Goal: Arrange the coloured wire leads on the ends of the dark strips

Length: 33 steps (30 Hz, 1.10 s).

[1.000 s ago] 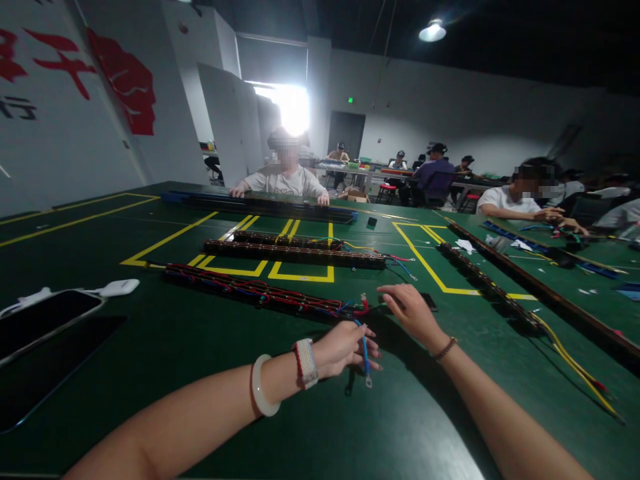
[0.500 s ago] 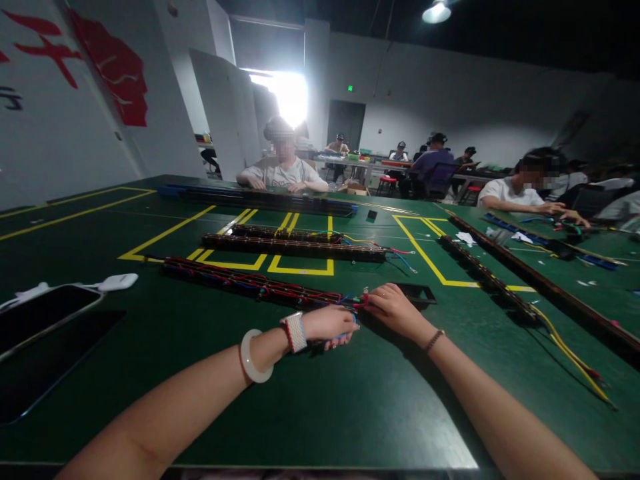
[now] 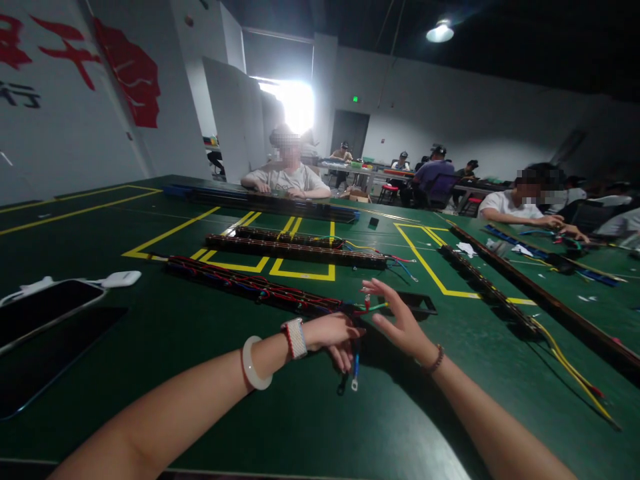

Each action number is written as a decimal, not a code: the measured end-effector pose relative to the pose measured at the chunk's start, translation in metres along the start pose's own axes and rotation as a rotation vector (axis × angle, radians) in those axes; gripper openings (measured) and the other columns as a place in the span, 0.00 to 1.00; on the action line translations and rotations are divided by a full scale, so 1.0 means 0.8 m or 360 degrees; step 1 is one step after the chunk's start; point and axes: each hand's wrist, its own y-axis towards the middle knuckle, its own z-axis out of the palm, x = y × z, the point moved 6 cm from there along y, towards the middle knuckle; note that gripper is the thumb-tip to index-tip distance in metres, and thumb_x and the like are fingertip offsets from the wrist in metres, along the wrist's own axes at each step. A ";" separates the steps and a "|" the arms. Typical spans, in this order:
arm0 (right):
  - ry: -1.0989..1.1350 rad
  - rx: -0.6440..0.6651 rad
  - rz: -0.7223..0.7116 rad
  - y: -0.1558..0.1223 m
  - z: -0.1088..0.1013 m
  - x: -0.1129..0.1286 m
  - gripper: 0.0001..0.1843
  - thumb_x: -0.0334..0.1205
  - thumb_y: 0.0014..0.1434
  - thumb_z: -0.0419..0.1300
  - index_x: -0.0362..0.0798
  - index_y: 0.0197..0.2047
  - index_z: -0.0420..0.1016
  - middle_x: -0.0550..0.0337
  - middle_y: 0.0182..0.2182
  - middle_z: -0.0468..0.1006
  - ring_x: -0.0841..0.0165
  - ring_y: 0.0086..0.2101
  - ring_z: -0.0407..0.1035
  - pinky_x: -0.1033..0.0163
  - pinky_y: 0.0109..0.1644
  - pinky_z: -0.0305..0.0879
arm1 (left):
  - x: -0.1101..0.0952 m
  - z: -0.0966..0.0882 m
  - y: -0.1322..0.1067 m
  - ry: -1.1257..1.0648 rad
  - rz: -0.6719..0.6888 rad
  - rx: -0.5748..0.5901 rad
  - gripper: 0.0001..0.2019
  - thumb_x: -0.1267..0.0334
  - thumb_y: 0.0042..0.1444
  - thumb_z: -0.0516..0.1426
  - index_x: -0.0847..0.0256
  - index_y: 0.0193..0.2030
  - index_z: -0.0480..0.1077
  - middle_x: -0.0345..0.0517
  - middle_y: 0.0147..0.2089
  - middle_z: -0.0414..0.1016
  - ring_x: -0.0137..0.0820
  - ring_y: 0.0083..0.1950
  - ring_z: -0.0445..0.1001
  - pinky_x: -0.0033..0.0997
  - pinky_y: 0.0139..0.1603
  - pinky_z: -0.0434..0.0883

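Note:
A long dark bar wrapped in red and blue wires [image 3: 260, 290] lies across the table in front of me. My left hand [image 3: 336, 333] rests at its right end, fingers stretched and apart, thumb mostly hidden. Beside those fingers hang a blue wire [image 3: 355, 373] and a black wire [image 3: 341, 385], each tipped with a ring terminal. My right hand [image 3: 403, 327] is open just right of the bar's end, thumb and fingers spread around a gap. A red wire end [image 3: 368, 301] and a green wire [image 3: 379, 307] reach toward its fingertips; contact is unclear.
Behind my right hand lies a black rectangular frame [image 3: 417, 303]. More dark wired bars [image 3: 300, 250] rest farther back, with another bar [image 3: 490, 290] to the right. A phone [image 3: 50, 307] lies at left. Co-workers sit across the table [image 3: 295, 173] and at right [image 3: 525, 207].
My right hand has let go of the wire ends and spread open. The left fingers have loosened, and the blue and black wires now hang down toward me. The view has shifted slightly.

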 end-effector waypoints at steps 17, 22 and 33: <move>-0.0945 0.0195 0.0276 0.000 -0.067 -0.081 0.21 0.51 0.51 0.63 0.58 0.49 0.72 0.56 0.48 0.75 0.51 0.53 0.63 0.40 0.53 0.57 | -0.010 0.010 0.006 0.0453 -0.0031 0.0145 0.16 0.60 0.59 0.51 0.66 0.23 0.68 0.44 0.19 0.70 0.25 0.19 0.68 0.24 0.24 0.65; -0.1048 0.0436 0.0186 -0.008 -0.034 -0.077 0.27 0.57 0.50 0.62 0.60 0.52 0.71 0.55 0.51 0.73 0.47 0.58 0.56 0.32 0.56 0.46 | -0.014 -0.003 0.005 0.0149 -0.0065 -0.0040 0.13 0.64 0.60 0.50 0.66 0.26 0.68 0.44 0.21 0.70 0.23 0.20 0.65 0.23 0.24 0.62; -0.0934 0.0549 0.0160 0.001 -0.011 -0.058 0.16 0.47 0.47 0.67 0.53 0.40 0.75 0.58 0.36 0.75 0.58 0.43 0.66 0.42 0.54 0.53 | -0.004 0.003 0.009 -0.0285 -0.0063 0.0117 0.14 0.61 0.63 0.48 0.69 0.34 0.68 0.48 0.25 0.73 0.26 0.26 0.73 0.24 0.29 0.68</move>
